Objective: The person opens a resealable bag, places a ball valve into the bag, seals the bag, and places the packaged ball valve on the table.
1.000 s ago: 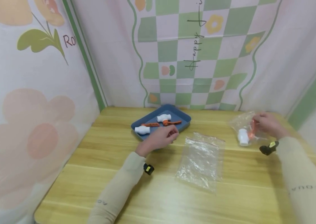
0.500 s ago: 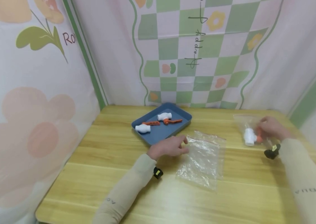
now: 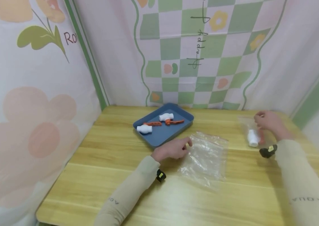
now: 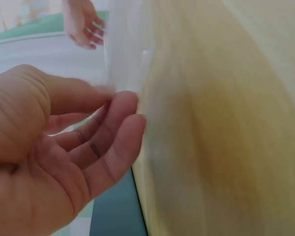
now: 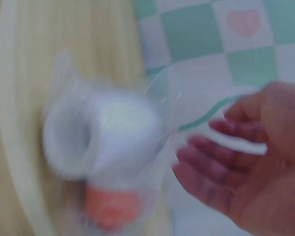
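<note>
My left hand [image 3: 173,149] is at the near-left edge of the clear zip bags [image 3: 204,163] lying on the table. In the left wrist view its thumb and index finger pinch a clear plastic edge [image 4: 128,49]. On the right, a white ball valve [image 3: 252,138] with an orange handle lies inside another clear bag. My right hand [image 3: 269,123] hovers just above and behind that bag. Its fingers are loosely bent, apart from the bag in the right wrist view, where the bagged white valve body [image 5: 125,132] is blurred.
A blue tray [image 3: 163,136] stands at the back of the wooden table [image 3: 114,150]. In it lie two more ball valves, one at the left [image 3: 144,129] and one farther back [image 3: 166,117], both white with orange handles. Printed curtains [image 3: 114,56] hang behind and beside the table.
My left hand has moved right from beside the tray to the zip bags. My right hand has let go of the bagged valve, which now lies slightly farther right.
</note>
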Motion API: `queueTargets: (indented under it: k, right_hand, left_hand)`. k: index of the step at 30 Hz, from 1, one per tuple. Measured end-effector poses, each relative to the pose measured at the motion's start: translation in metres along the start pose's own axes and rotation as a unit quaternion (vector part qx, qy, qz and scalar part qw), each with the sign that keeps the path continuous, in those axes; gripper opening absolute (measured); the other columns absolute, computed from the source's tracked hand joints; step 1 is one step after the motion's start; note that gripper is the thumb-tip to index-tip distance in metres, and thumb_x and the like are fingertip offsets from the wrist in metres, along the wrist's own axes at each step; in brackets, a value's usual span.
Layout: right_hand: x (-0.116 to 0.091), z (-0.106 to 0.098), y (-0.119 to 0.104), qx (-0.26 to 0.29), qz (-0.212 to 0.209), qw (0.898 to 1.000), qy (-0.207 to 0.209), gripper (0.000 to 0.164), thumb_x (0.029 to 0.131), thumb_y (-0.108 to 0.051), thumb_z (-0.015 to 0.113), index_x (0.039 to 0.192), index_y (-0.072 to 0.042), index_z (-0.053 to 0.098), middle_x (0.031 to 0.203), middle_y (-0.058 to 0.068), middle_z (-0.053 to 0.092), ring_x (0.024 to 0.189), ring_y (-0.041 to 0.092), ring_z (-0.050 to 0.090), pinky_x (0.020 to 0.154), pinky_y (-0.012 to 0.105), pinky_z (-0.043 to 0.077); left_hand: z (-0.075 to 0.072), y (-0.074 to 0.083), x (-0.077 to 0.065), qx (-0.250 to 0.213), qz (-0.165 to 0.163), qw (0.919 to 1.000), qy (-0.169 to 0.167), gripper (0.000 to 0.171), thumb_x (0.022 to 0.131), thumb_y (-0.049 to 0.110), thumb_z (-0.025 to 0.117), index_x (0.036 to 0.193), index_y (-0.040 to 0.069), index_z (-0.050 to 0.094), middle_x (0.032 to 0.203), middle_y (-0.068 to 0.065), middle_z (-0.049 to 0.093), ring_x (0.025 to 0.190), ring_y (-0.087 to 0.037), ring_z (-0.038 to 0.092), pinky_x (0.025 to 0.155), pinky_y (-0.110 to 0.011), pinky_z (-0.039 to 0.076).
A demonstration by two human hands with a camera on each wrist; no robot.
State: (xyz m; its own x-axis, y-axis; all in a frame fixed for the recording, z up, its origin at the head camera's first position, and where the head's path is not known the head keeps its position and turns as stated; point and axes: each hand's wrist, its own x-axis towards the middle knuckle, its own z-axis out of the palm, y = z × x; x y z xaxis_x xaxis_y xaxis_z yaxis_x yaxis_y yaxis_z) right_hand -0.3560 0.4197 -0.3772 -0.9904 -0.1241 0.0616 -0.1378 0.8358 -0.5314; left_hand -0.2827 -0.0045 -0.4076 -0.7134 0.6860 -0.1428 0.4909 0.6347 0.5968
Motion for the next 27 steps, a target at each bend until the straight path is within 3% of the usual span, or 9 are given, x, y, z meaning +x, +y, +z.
queueTargets:
  k: [4, 9, 13, 19, 23, 27]
  right_hand:
    - [0.003, 0.005, -0.027, 0.091, -0.039, 0.995, -0.011, 0.043, 0.099, -0.025, 0.041, 0.113, 0.015, 0.047, 0.093, 0.025, 0.062, 0.076, 0.026, 0.065, 0.064, 0.036, 0.055]
    - [0.001, 0.014, -0.061, 0.158, -0.071, 0.985, -0.003, 0.038, 0.099, -0.023, 0.045, 0.11, 0.013, 0.05, 0.082, -0.001, 0.065, 0.072, 0.017, 0.065, 0.063, 0.035, 0.055]
    - [-0.001, 0.026, -0.087, 0.192, -0.08, 0.978, -0.03, 0.037, 0.098, -0.025, 0.047, 0.109, 0.01, 0.052, 0.085, 0.002, 0.065, 0.076, 0.021, 0.065, 0.068, 0.038, 0.054]
    - [-0.008, 0.031, -0.132, 0.243, -0.143, 0.955, -0.091, 0.037, 0.098, -0.027, 0.047, 0.112, 0.006, 0.055, 0.098, 0.011, 0.066, 0.085, 0.027, 0.065, 0.072, 0.043, 0.053]
    - [-0.013, 0.028, -0.163, 0.209, -0.175, 0.953, -0.132, 0.036, 0.097, -0.028, 0.05, 0.122, -0.003, 0.054, 0.115, 0.011, 0.062, 0.093, 0.026, 0.062, 0.07, 0.041, 0.053]
    - [-0.016, 0.031, -0.183, 0.183, -0.186, 0.947, -0.187, 0.035, 0.095, -0.026, 0.053, 0.127, -0.01, 0.052, 0.125, 0.014, 0.056, 0.098, 0.03, 0.058, 0.064, 0.04, 0.052]
  left_hand:
    - [-0.002, -0.001, 0.002, 0.018, 0.04, 0.9974, 0.057, 0.026, 0.094, 0.013, 0.047, 0.12, 0.015, 0.048, 0.085, 0.004, 0.059, 0.068, -0.006, 0.055, 0.06, -0.019, 0.046]
    - [-0.006, 0.003, 0.002, 0.001, 0.061, 0.9919, 0.112, 0.021, 0.096, 0.014, 0.046, 0.115, 0.017, 0.053, 0.093, 0.006, 0.059, 0.079, -0.004, 0.056, 0.067, -0.019, 0.047]
    - [-0.007, 0.007, 0.001, -0.013, 0.081, 0.9849, 0.152, 0.018, 0.097, 0.014, 0.045, 0.109, 0.017, 0.058, 0.097, 0.006, 0.059, 0.08, -0.003, 0.054, 0.067, -0.017, 0.046]
    - [-0.012, 0.01, -0.002, -0.035, 0.135, 0.9712, 0.193, 0.014, 0.097, 0.012, 0.047, 0.104, 0.015, 0.059, 0.097, 0.005, 0.057, 0.076, -0.002, 0.054, 0.065, -0.015, 0.047]
    - [-0.021, 0.012, -0.008, -0.052, 0.15, 0.9663, 0.202, 0.014, 0.097, 0.011, 0.047, 0.104, 0.014, 0.059, 0.097, 0.002, 0.058, 0.074, -0.003, 0.056, 0.063, -0.016, 0.048]
    - [-0.033, 0.013, -0.015, -0.033, 0.156, 0.965, 0.209, 0.015, 0.097, 0.011, 0.047, 0.102, 0.014, 0.06, 0.096, 0.001, 0.06, 0.073, -0.003, 0.057, 0.063, -0.015, 0.048]
